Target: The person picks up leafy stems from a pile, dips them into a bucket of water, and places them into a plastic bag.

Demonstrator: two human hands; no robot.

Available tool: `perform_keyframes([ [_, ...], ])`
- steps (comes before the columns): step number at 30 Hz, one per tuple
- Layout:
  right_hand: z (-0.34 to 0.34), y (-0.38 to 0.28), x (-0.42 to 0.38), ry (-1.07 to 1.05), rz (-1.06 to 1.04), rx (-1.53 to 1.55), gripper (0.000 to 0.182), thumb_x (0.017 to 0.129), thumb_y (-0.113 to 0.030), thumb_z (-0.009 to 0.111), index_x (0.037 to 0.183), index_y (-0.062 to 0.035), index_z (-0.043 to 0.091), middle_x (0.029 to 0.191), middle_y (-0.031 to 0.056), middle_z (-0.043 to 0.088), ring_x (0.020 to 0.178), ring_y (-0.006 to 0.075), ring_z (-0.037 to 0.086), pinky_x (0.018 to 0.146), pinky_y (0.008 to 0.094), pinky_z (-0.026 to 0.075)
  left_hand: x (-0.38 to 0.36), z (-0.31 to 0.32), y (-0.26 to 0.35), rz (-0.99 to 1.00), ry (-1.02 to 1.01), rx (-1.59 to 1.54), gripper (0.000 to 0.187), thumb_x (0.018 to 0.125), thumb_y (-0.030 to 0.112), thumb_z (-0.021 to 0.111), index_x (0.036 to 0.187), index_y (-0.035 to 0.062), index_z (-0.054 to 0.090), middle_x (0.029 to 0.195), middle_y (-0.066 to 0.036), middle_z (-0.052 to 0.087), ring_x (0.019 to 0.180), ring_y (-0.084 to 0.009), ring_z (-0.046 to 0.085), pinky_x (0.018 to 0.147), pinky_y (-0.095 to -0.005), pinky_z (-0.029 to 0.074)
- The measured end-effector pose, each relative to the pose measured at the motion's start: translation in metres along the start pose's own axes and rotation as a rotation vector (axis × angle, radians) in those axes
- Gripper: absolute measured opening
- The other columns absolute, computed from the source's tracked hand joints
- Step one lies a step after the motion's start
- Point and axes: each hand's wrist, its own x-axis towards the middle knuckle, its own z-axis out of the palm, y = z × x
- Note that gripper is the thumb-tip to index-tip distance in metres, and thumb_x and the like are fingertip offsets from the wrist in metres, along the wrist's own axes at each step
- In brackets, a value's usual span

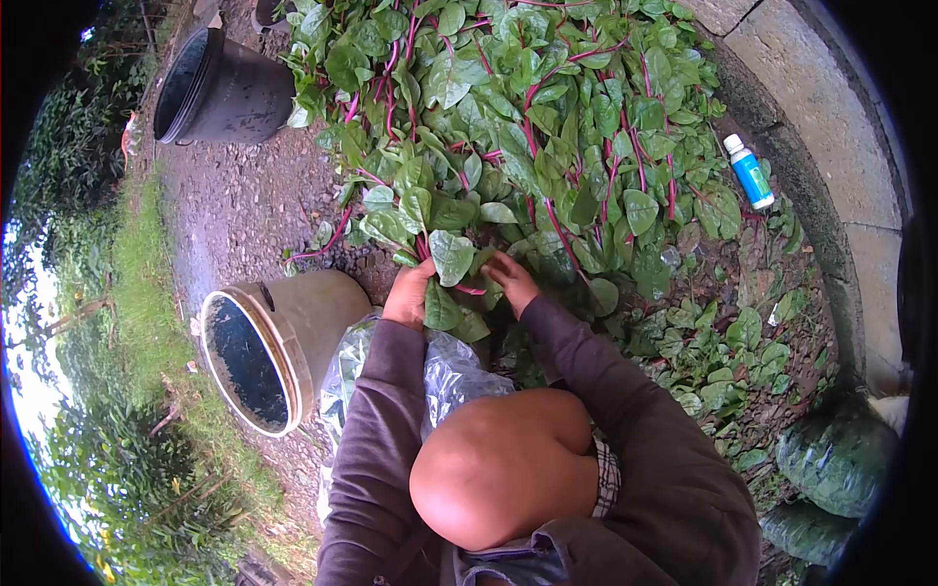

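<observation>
Just beyond the knee point(498, 469), the left hand point(410, 293) grips one leafy bunch point(451, 256), long axis running away from the body, tops toward the pile point(547, 127); right hand point(512, 281) narrow, fingers curled beside it. Plastic bag point(459, 376) sits nearer the body, partly blocked by the forearm and knee. Two big buckets point(327, 308) point(239, 93) left, one bottle point(750, 174) right.

soft daylight, bright left edge, curved fisheye distortion
</observation>
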Motion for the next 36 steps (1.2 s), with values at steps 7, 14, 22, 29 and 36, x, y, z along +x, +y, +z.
perform_keyframes([
  [7, -0.002, -0.048, 0.002, 0.254, -0.096, 0.103, 0.019, 0.09, -0.014, 0.057, 0.104, -0.0031, 0.062, 0.085, -0.0025, 0.061, 0.074, 0.0082, 0.054, 0.068, 0.0245, 0.044, -0.002, 0.001, 0.003, 0.123, 0.112, 0.122, 0.028, 0.084, 0.009, 0.058, 0.11, -0.0022, 0.058, 0.1, -0.012, 0.064, 0.087, -0.0233, 0.065, 0.075, -0.0371, 0.054],
  [14, 0.058, -0.071, -0.026, 0.03, -0.792, -0.941, 0.017, 0.066, 0.001, 0.057, 0.082, -0.0032, 0.063, 0.085, 0.0082, 0.056, 0.084, 0.0284, 0.055, 0.074, 0.0383, 0.045, 0.007, 0.003, -0.003, 0.129, 0.059, -0.026, 0.012, 0.084, 0.008, 0.059, 0.095, 0.0023, 0.061, 0.081, -0.008, 0.063, 0.072, -0.0192, 0.063, 0.061, -0.0322, 0.052],
  [22, -0.045, -0.105, -0.052, 0.462, -0.456, -1.282, 0.024, 0.07, -0.02, 0.073, 0.086, -0.0059, 0.062, 0.09, 0.0101, 0.058, 0.086, 0.03, 0.057, 0.071, 0.0418, 0.047, 0.009, 0.001, -0.008, 0.252, 0.196, 0.059, 0.022, 0.082, 0.004, 0.058, 0.102, -0.0043, 0.058, 0.09, -0.012, 0.064, 0.078, -0.0244, 0.063, 0.07, -0.0382, 0.053],
  [29, -0.049, -0.112, -0.048, 0.349, -0.4, -1.254, 0.024, 0.069, -0.017, 0.071, 0.085, -0.0061, 0.059, 0.084, 0.01, 0.059, 0.076, 0.0303, 0.059, 0.066, 0.0419, 0.048, 0.005, 0.005, -0.01, 0.409, 0.242, 0.173, 0.03, 0.08, 0.0, 0.06, 0.11, 0.0004, 0.057, 0.101, -0.009, 0.063, 0.086, -0.0229, 0.062, 0.076, -0.0366, 0.051],
  [36, 0.058, -0.094, -0.034, 0.143, -0.567, -1.068, 0.019, 0.071, -0.012, 0.066, 0.087, -0.0054, 0.057, 0.079, 0.01, 0.056, 0.072, 0.0304, 0.058, 0.061, 0.0418, 0.046, 0.0, 0.018, -0.007, 0.299, 0.137, 0.115, 0.026, 0.084, 0.008, 0.063, 0.109, 0.0023, 0.058, 0.097, -0.006, 0.064, 0.083, -0.0178, 0.062, 0.07, -0.0318, 0.052],
])
